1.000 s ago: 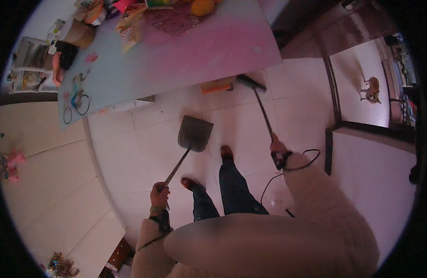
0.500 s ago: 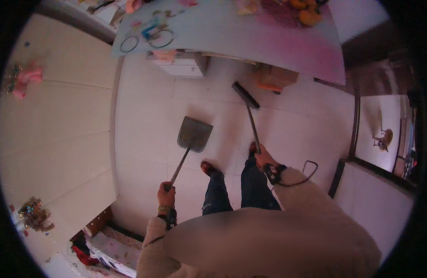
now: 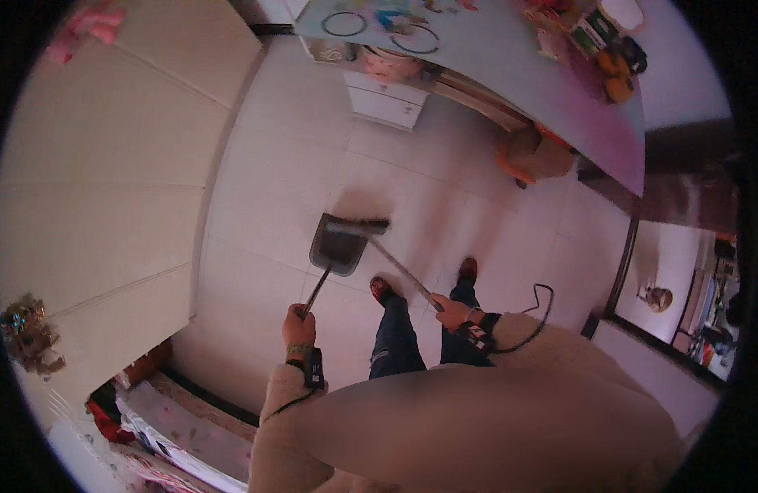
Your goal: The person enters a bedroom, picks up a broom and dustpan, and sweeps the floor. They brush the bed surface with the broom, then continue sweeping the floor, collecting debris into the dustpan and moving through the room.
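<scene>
Swung across the floor since half a second ago, the broom (image 3: 405, 273) now has its dark head right at the dustpan (image 3: 338, 248), lying across the pan's far edge and poking out past its right corner; earlier it was well apart, out toward the table. I can't tell whether bristles and pan touch. That grey dustpan sits on the pale tiled floor (image 3: 268, 164), ahead of the person's red shoes (image 3: 380, 288), its handle slanting back to the left hand (image 3: 298, 329). Those left fingers are curled closed around the end of the handle. Over on the other side, the right hand (image 3: 453, 313) has its fingers wrapped round the broom's stick, which runs forward and left from the fist. Both wrists wear dark devices, each with a black cord. Beyond the pan I see a white drawer unit (image 3: 384, 100) beneath the table (image 3: 518, 78), and farther right a brown box (image 3: 540, 154). Cream cabinet doors (image 3: 108, 164) line the left side, and a small brown dog (image 3: 658, 297) is in the doorway at right.
</scene>
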### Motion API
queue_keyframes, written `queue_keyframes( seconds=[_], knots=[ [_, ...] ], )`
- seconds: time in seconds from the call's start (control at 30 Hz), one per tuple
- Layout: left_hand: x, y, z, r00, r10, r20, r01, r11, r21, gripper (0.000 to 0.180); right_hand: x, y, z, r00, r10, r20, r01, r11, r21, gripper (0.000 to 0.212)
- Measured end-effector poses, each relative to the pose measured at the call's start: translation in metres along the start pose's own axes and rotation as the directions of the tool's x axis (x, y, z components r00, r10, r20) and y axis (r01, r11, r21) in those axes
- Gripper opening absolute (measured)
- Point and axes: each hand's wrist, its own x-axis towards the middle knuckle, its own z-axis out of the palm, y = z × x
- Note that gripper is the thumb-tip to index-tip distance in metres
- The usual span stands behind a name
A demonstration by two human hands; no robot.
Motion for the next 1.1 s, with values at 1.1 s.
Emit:
queue_keyframes(
  seconds=[1.1],
  knots=[
    [-0.034, -0.076, -0.041, 0.818, -0.561, -0.129, 0.493, 0.798, -0.346, 0.022, 0.178, -0.293, -0.198, 1.0, 0.015, -0.007, -0.015, 1.0, 0.007, 0.066]
  ],
)
